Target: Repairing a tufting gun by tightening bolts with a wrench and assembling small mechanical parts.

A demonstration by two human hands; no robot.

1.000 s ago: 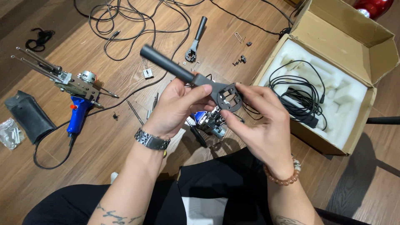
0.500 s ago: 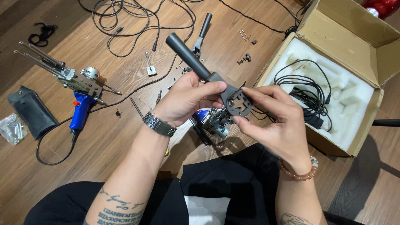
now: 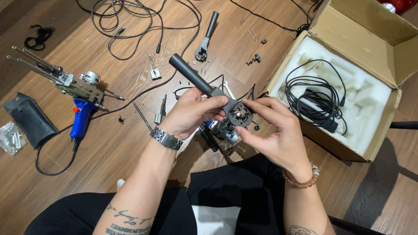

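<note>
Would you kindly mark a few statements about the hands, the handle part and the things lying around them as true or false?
1. Both hands hold the grey handle part above the floor. True: the left hand grips it near its round plate, and the right hand has fingers on that plate.
2. The blue-handled tool lies inside the cardboard box. False: it lies on the wooden floor at the left.
3. A coiled black cable lies in the box's white foam. True.
4. The watch is on the right wrist. False: it is on the left; the right wears a bead bracelet.
</note>
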